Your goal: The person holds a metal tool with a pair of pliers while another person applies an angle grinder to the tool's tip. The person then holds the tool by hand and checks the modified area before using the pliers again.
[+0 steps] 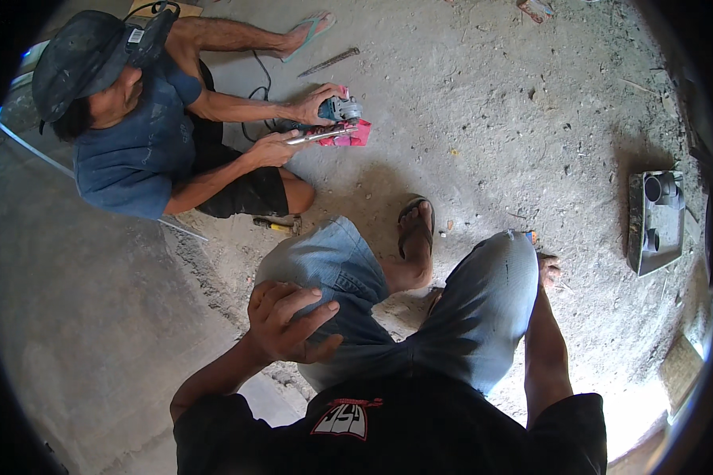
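Note:
My left hand (293,323) hovers over my left thigh, its fingers bent but apart, with nothing in it. My right hand (550,271) is low beside my right knee, its fingers curled in. The knee hides part of that hand, and I cannot make out what it holds, if anything. A small orange and blue thing (531,237) shows at the knee's edge near it; its kind is unclear. Across from me, a crouching person (139,150) has one hand on a blue-green angle grinder (339,108) and the other on a long silvery metal tool (323,134).
Under the grinder lies a pink-red packet (358,134). A hammer with a yellow handle (273,226) rests near the person's knee. Behind them is a flat metal bar (329,62). A grey tray with pipe fittings (656,222) stands at the right on rough concrete.

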`<act>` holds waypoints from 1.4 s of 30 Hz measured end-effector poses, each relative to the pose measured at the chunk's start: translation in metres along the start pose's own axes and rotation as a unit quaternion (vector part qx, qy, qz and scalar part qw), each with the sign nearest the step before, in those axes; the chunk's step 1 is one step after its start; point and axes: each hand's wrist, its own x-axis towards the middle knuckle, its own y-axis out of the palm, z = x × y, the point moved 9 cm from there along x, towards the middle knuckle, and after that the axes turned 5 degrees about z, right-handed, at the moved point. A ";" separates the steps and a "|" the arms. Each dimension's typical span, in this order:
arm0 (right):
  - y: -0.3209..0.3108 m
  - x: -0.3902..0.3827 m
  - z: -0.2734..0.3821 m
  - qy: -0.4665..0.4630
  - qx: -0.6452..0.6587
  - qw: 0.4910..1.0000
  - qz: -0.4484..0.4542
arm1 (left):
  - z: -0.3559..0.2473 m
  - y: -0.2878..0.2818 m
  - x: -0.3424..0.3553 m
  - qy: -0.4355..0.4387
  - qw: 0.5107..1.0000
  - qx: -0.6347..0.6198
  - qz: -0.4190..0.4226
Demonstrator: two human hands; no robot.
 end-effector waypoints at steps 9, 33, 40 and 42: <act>-0.018 -0.032 0.017 -0.024 -0.026 0.999 0.031 | 0.000 0.002 -0.002 -0.005 1.000 0.003 0.010; 0.003 -0.002 0.000 -0.013 0.012 1.000 0.003 | 0.000 0.004 0.001 0.001 1.000 -0.001 0.005; -0.026 -0.045 0.015 -0.005 0.045 0.998 0.044 | -0.003 0.004 -0.004 -0.001 1.000 0.008 0.004; -0.023 -0.043 0.020 -0.036 -0.019 0.997 0.062 | -0.003 0.002 -0.002 -0.004 1.000 0.008 0.002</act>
